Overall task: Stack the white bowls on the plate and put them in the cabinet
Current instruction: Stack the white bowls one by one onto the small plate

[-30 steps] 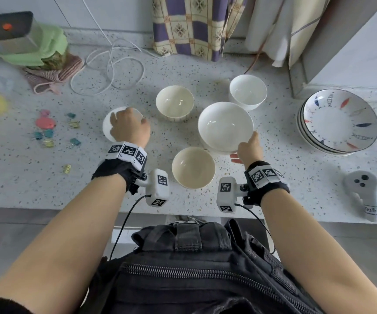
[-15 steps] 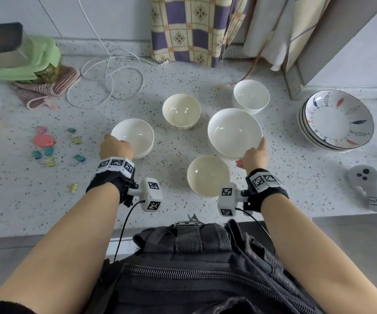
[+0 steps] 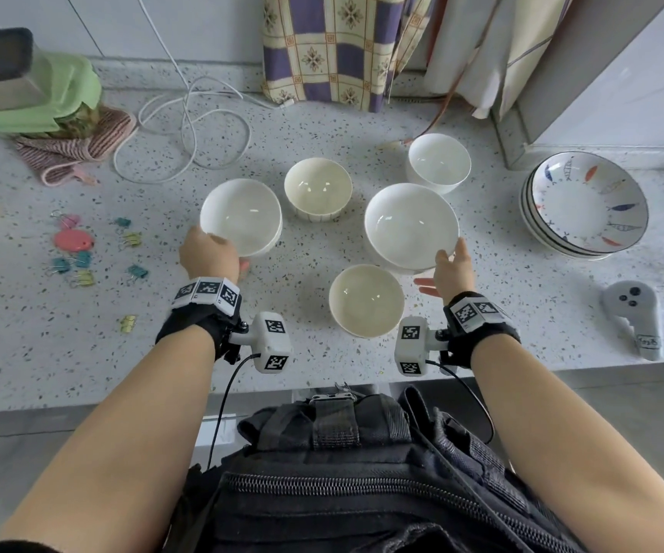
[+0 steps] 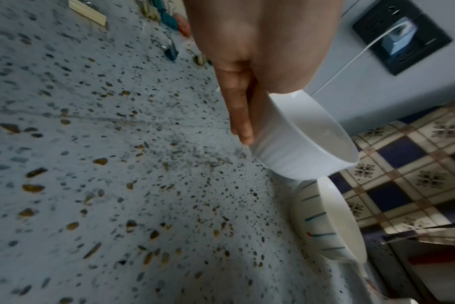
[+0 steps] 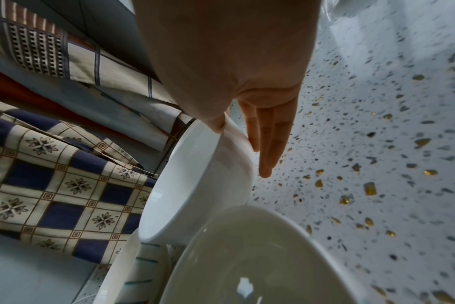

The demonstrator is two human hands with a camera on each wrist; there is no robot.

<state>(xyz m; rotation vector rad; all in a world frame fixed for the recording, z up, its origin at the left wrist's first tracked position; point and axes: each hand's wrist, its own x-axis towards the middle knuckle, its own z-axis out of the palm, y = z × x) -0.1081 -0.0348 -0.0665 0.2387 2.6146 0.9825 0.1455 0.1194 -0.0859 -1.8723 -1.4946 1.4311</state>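
Observation:
Several bowls stand on the speckled counter. My left hand pinches the near rim of a white bowl, thumb on the rim. In the left wrist view its fingers lie along the wall of this tilted bowl. My right hand holds the large white bowl at its near right rim. In the right wrist view the thumb sits on that bowl's rim and the fingers lie straight beside its wall. A small white bowl stands behind. Fish-patterned plates are stacked at the right.
Two cream bowls stand between my hands. A grey controller lies near the front right edge. Binder clips, a white cable and cloths lie at the left. A cabinet side rises behind the plates.
My left hand has drawn back from over the white bowl to its near rim and taken hold there. My right thumb has moved up onto the large bowl's rim.

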